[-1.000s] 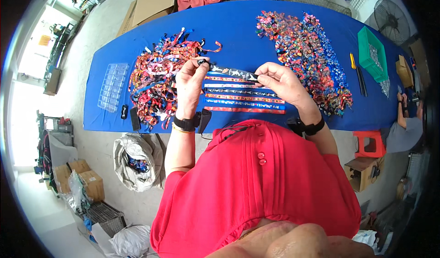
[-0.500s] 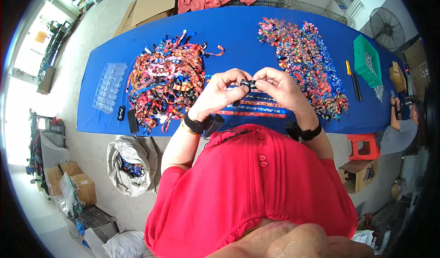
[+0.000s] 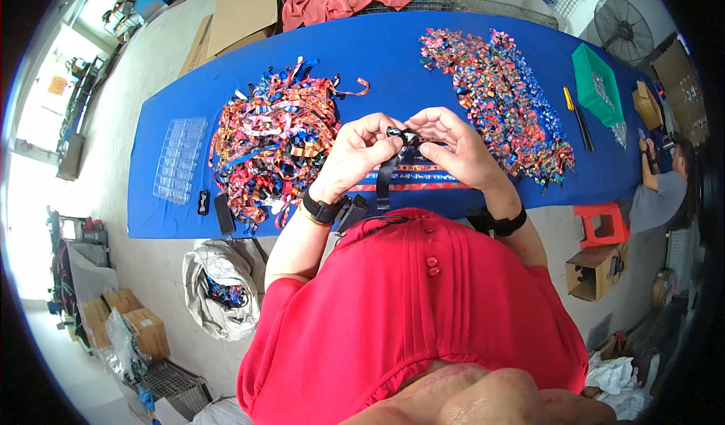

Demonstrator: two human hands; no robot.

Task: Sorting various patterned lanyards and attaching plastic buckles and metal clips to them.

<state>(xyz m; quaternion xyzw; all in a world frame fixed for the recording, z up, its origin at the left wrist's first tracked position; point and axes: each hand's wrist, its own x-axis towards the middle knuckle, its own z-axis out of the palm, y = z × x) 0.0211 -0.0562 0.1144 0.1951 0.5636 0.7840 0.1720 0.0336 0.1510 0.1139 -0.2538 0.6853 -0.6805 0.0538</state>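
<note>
With twelve o'clock pointing straight away from the chest, the black ribbon (image 3: 408,142) lies between the two grips above the blue-covered table (image 3: 400,47), at about two to three o'clock from the left grip (image 3: 361,157) and at nine to ten o'clock from the right grip (image 3: 462,153); the left grip pinches its bunched end between thumb and fingers, while the right grip has its fingers curled around the other side of it, thumb close against the ribbon, though I cannot tell whether that thumb and those fingers are pressed together on it; a plain black tail of the ribbon hangs loose toward six o'clock from the left fingertips, and at six o'clock from the bunched part, partly covered by the grips, flat strips (image 3: 434,176) lie side by side on the table, red and blue among them; a tangled heap (image 3: 276,134) of patterned ribbons sits at nine to ten o'clock from the left grip, with a clear plastic box (image 3: 180,160) beyond it at nine; from the right grip, a pile (image 3: 510,108) of small colourful pieces spreads at one to two o'clock, and a green bin (image 3: 583,85) stands at two
</note>
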